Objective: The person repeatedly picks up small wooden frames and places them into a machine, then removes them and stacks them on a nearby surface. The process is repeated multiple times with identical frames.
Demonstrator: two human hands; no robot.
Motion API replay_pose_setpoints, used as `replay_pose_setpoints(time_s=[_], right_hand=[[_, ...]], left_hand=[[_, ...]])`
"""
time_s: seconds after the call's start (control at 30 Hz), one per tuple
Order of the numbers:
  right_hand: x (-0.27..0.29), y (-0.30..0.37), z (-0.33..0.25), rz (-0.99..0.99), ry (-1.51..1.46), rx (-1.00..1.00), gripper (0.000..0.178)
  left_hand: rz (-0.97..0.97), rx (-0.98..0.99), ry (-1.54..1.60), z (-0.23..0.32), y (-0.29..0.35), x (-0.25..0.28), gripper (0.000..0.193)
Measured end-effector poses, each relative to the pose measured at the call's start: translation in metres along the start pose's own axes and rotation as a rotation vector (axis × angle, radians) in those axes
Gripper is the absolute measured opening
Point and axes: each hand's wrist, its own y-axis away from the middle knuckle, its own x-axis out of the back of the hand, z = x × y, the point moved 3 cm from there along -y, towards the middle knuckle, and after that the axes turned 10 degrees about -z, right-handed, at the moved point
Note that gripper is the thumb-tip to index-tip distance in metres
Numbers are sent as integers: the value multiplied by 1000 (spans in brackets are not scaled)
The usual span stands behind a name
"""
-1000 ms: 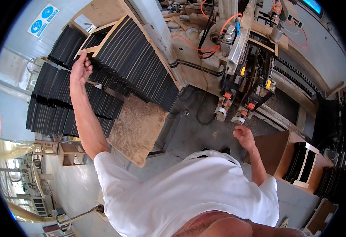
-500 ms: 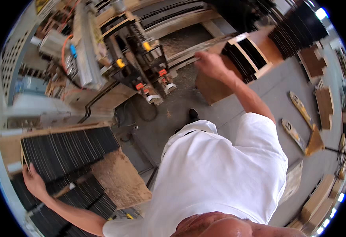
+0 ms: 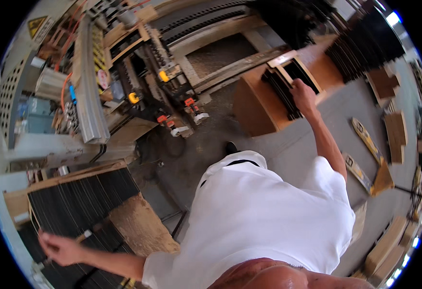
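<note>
My right hand (image 3: 304,98) is at a stack of dark frame-like pieces with a pale wooden frame (image 3: 284,59) on top. Its fingers are curled at the frame's near side and look closed on it, though their tips are partly hidden. Far to the left, my left hand (image 3: 60,249) hovers beside a row of thin black panels (image 3: 80,196) standing on edge. Its fingers are loosely bent and apart, with nothing visible in them. A pale strip (image 3: 35,219) lies at the row's left end, just beyond the fingertips.
The dark stack rests on a brown wooden box (image 3: 256,108), with more dark panels (image 3: 362,50) behind. Ahead stands a machine with yellow and red clamps (image 3: 190,102). A dusty board (image 3: 141,224) lies beside the panel row. A yellow pallet jack (image 3: 382,178) stands at right.
My right hand has moved right and down onto the pale frame. My left hand has come away from the panel row's end, toward me. The view has shifted slightly.
</note>
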Motion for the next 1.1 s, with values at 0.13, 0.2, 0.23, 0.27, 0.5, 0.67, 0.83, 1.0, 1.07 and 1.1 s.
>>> replay_pose_setpoints(time_s=[0.13, 0.2, 0.23, 0.27, 0.5, 0.67, 0.83, 1.0, 1.07, 1.1], right_hand=[[22, -13, -9, 169, -216, 101, 22], [30, -23, -29, 114, -322, 126, 22], [34, -27, -41, 94, -355, 144, 22], [39, -30, -58, 92, -374, 201, 22], [38, -27, -162, -6, -435, 404, 22], [23, -43, -222, 2, -369, 498, 25], [-2, -87, -284, -51, -262, 610, 21], [-48, -151, -362, -69, -167, 892, 17], [-71, -171, -405, -48, -197, 1028, 22], [-86, -181, -420, -28, -173, 1082, 20]], left_hand=[[-502, 81, 777, 153, 91, -112, 20], [-866, 435, 910, 223, 115, -173, 20], [-966, 460, 1243, 233, 136, -227, 28], [-1015, 544, 1442, 240, 152, -277, 36], [-1090, 1246, 1765, 266, 116, -544, 67], [-743, 1521, 1842, 279, 73, -646, 76], [-621, 1573, 1978, 270, 84, -662, 60], [-687, 1617, 1909, 278, 126, -588, 52], [-696, 1538, 2085, 269, 145, -565, 32], [-660, 1513, 2188, 274, 149, -548, 26]])
